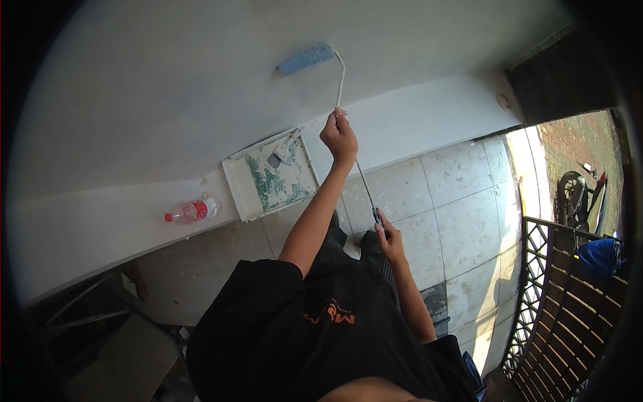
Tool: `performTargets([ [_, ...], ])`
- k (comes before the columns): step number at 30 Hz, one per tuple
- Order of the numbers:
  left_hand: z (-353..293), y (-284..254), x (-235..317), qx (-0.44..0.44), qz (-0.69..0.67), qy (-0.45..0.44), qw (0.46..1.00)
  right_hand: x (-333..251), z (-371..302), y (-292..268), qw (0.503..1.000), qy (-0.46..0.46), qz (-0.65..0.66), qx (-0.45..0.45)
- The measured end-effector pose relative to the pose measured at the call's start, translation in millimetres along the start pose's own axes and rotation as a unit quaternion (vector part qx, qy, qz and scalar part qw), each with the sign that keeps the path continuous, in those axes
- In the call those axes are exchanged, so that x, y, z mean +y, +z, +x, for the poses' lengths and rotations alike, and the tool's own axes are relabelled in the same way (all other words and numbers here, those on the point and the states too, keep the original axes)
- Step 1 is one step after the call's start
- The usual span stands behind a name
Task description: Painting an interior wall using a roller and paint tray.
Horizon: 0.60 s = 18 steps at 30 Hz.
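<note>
The left hand (pixel 339 136) grips the upper part of the paint roller's pole (pixel 365 186), fingers closed around it, while the right hand (pixel 389 240) clasps its lower end. The blue roller head (pixel 307 59) presses against the white wall (pixel 167 87), above a paint tray (pixel 236 184) and a plastic bottle (pixel 191 212) on the ledge.

A white ledge (pixel 100 231) runs along the foot of the wall. On it lies a paint tray (pixel 270 176) smeared green, with a plastic bottle (pixel 191 212) near it at eight o'clock. The tiled floor (pixel 462 221) spreads below.
</note>
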<state>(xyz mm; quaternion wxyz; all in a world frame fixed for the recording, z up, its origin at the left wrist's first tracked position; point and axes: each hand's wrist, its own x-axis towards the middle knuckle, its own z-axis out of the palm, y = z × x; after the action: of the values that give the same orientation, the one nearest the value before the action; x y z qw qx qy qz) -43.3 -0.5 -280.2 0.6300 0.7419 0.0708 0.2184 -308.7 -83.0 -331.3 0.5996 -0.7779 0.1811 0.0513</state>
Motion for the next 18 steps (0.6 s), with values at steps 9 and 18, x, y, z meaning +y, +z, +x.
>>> performTargets([
  [9, -30, -10, -89, 0.032, 0.099, -0.031, 0.994, 12, -10, 15, 0.996, 0.081, -0.031, -0.024],
  [18, 41, -25, 59, 0.081, -0.100, 0.028, 0.991, -48, 17, 9, 0.996, -0.090, -0.002, 0.002],
])
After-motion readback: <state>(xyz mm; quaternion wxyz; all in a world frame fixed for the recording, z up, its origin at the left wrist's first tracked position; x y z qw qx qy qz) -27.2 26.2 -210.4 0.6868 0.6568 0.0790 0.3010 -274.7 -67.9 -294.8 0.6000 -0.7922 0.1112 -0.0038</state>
